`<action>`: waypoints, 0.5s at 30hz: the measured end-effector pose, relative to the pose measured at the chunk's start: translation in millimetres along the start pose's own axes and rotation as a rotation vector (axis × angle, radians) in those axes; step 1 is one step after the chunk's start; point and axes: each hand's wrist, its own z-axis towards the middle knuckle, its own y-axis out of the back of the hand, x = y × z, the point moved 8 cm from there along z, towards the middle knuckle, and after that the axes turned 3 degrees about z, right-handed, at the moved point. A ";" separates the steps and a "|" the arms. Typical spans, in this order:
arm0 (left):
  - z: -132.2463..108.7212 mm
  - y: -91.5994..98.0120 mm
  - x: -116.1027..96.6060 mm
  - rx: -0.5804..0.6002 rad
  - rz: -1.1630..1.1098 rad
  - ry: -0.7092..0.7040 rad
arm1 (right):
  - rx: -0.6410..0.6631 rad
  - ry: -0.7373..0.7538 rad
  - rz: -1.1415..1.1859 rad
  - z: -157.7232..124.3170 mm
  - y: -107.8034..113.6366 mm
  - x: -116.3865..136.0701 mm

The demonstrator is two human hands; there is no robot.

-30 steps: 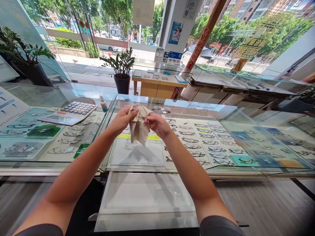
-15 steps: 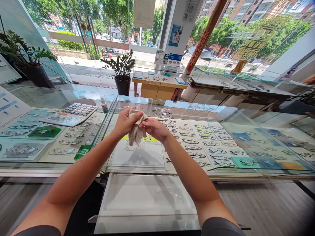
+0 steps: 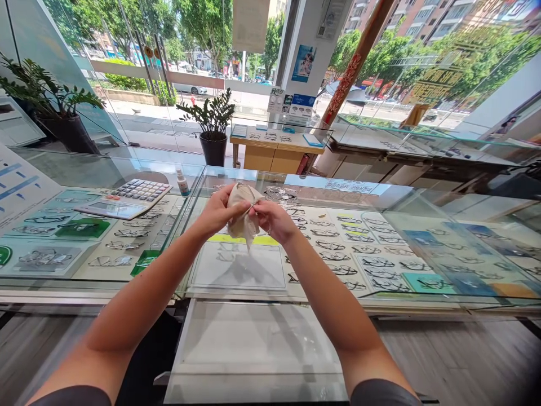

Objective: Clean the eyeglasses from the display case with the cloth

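Note:
Above the glass counter, my left hand (image 3: 220,211) is closed around a crumpled beige cleaning cloth (image 3: 243,225), its thumb pressed across the front. A corner of the cloth hangs down below the fingers. My right hand (image 3: 274,219) meets it from the other side, fingertips pinched on a pair of thin-rimmed eyeglasses (image 3: 252,194) that is mostly wrapped in the cloth. Only a fine dark edge of the glasses shows at the top, with a small glint beneath my right fingers. The lenses are hidden.
Under the glass lie rows of eyeglasses (image 3: 332,245). A large calculator (image 3: 127,198) and a small spray bottle (image 3: 182,183) stand on the counter to the left. A pulled-out white drawer (image 3: 257,338) is below my forearms. A potted plant (image 3: 212,148) stands beyond.
The cloth has been turned and spread in my hands, so its upper part faces me more broadly and a thin rim shows. Both hands stay together; the view has shifted slightly.

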 end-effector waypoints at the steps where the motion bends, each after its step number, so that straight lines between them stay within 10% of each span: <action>1: -1.2 1.3 -0.3 -0.041 0.025 0.000 | 0.023 0.000 -0.003 -0.3 -3.5 -0.8; 10: -7.0 15.4 -7.3 -0.300 0.224 -0.135 | 0.064 -0.024 -0.016 -0.5 -14.8 -8.0; 15: 0.0 13.3 -3.1 -0.208 0.117 -0.099 | -0.003 -0.022 -0.001 0.5 -5.5 -4.6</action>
